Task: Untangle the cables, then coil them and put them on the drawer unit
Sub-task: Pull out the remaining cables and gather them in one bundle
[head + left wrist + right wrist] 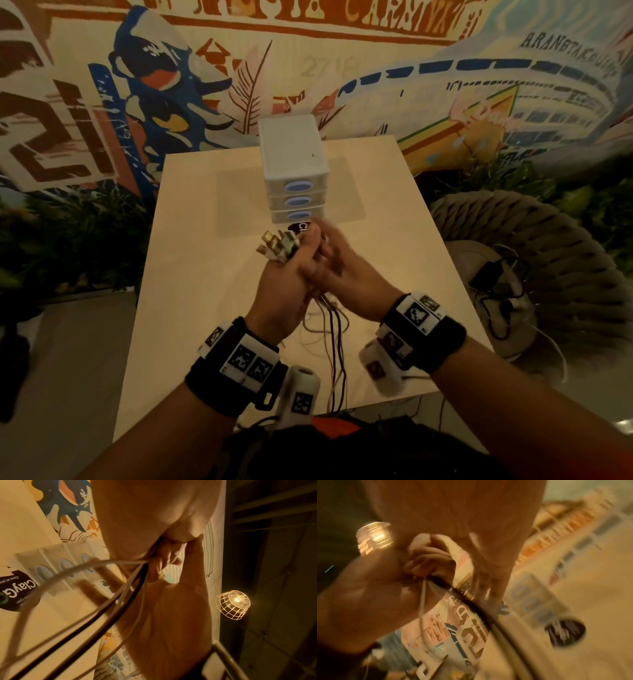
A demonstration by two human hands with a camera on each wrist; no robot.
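My left hand [294, 260] grips a bundle of thin white and dark cables [334, 329] above the pale table [205, 308]. Several plug ends [277, 245] stick out of the top of the fist. The loose lengths hang down past the table's front edge. In the left wrist view my curled fingers [164, 558] clamp the cables [116, 561], and one white strand forms a wide loop. My right hand [329, 253] is motion-blurred, right beside the left, its fingers fairly straight and against the strands [471, 601]. The white three-drawer unit [294, 161] stands just behind, nothing on top.
A round dark sticker [301, 226] lies on the table in front of the drawers. A woven pouf [548, 257] with a black charger [493, 274] and more wires sits to the right of the table. A painted wall stands close behind. A wire-cage lamp [233, 604] hangs overhead.
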